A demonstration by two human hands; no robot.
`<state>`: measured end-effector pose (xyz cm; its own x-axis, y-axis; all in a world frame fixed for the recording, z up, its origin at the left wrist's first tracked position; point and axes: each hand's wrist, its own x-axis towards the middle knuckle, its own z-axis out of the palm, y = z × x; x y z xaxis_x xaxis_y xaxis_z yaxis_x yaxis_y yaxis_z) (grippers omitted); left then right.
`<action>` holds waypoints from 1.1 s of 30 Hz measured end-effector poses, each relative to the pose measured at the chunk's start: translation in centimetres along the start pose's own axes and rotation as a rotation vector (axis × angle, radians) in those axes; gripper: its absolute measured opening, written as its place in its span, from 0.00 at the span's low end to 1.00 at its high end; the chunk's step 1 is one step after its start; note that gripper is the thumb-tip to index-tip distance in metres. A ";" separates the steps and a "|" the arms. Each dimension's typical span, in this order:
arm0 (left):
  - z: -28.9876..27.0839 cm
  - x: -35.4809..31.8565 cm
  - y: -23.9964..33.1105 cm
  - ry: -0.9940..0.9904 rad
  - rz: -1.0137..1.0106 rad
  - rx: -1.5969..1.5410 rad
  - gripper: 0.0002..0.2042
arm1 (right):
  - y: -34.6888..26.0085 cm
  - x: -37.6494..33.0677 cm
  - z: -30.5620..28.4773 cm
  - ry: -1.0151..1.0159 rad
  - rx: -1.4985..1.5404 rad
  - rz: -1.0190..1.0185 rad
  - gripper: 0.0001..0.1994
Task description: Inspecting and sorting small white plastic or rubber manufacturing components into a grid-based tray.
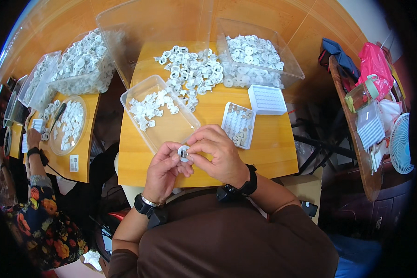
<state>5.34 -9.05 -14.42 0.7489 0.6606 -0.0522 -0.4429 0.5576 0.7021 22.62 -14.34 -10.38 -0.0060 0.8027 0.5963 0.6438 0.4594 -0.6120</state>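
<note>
L fingers [167,162] pinch white disc [183,151], R fingers [206,146] closed at its rim; might drop b/c edge-only grip, sm. part.

pink bag [375,69] on brown side table [371,180] | green-lidded jar [358,98] beside it | pale-blue fan [401,143] | dark-blue cloth [340,54]

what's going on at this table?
A person is working on a round white piece: the left hand pinches it, and the right hand has its fingertips at its edge. Whether those hold a smaller part is too small to tell. Just beyond is a clear tray of small white parts; to its right, a white tray is partly filled with round discs. More white parts lie loose farther back.
</note>
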 end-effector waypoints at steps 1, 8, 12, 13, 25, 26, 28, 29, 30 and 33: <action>0.0 0.0 0.0 0.005 -0.008 0.022 0.12 | 0.0 0.0 0.1 -0.015 -0.006 0.006 0.05; 0.2 -0.1 0.1 -0.007 0.010 0.090 0.13 | 0.4 -0.2 0.1 -0.050 0.086 0.093 0.06; 0.3 -0.1 0.3 -0.029 -0.007 0.186 0.13 | 0.8 -0.8 -0.3 -0.144 0.336 0.487 0.06; 0.2 -0.2 0.2 -0.027 -0.017 0.200 0.13 | 0.9 -0.9 -0.2 -0.183 0.456 0.566 0.06; -0.4 -0.1 0.3 0.036 0.019 0.126 0.13 | 6.5 -1.8 -10.4 0.074 -0.410 0.469 0.05; -0.4 -0.1 0.3 0.035 0.019 0.126 0.13 | 6.6 -2.2 -10.6 0.075 -0.410 0.469 0.05; -0.4 0.1 0.1 0.035 0.008 0.115 0.13 | 6.7 -3.0 -10.7 -0.019 -0.424 0.479 0.06; -0.4 0.1 0.1 0.033 0.004 0.116 0.13 | 6.9 -3.5 -10.4 -0.038 -0.389 0.466 0.06; -0.3 0.2 0.0 0.029 -0.001 0.118 0.13 | 7.0 -3.9 -10.0 -0.036 -0.388 0.470 0.06; -0.1 0.3 0.0 0.022 -0.020 0.126 0.13 | 7.3 -4.4 -8.9 -0.061 -0.493 0.411 0.05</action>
<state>5.57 -8.79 -14.52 0.7456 0.6613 -0.0820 -0.3613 0.5046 0.7842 34.14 -17.87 -12.86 0.2817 0.9030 0.3245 0.8788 -0.1071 -0.4650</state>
